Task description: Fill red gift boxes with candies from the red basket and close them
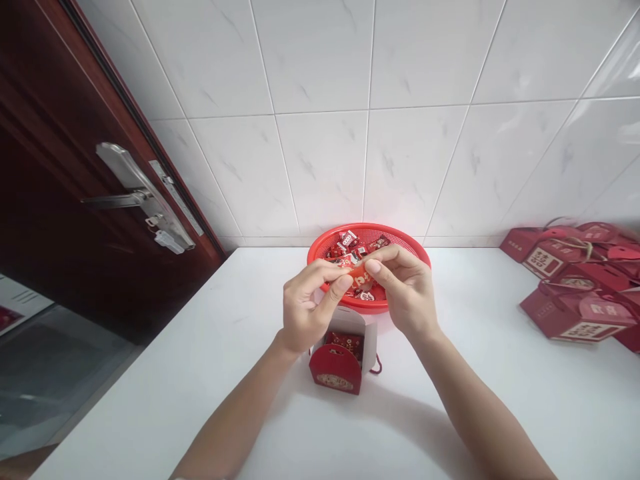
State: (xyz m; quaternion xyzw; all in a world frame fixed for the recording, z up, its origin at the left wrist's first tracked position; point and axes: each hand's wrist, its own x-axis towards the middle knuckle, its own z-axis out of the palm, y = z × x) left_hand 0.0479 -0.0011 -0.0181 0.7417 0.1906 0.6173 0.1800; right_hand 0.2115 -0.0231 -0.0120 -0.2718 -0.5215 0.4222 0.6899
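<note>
2 forearms point(235, 413) over a white table point(180, 373), left hand point(307, 300) pinching 1 end of an orange packet point(361, 279), open red box point(334, 373) of sweets point(346, 343) below, red basket point(424, 256) behind, right hand point(413, 293) pinching the packet's other end, red boxes point(575, 313) piled far right.

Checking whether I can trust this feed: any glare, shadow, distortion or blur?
Head view: glare streaks the wall tiles, upper right; a soft shadow crosses the white table right of the open box; the door slants, likely wide-angle distortion; the stacked boxes look softer toward the back; the orange packet shows fairly clearly.
</note>
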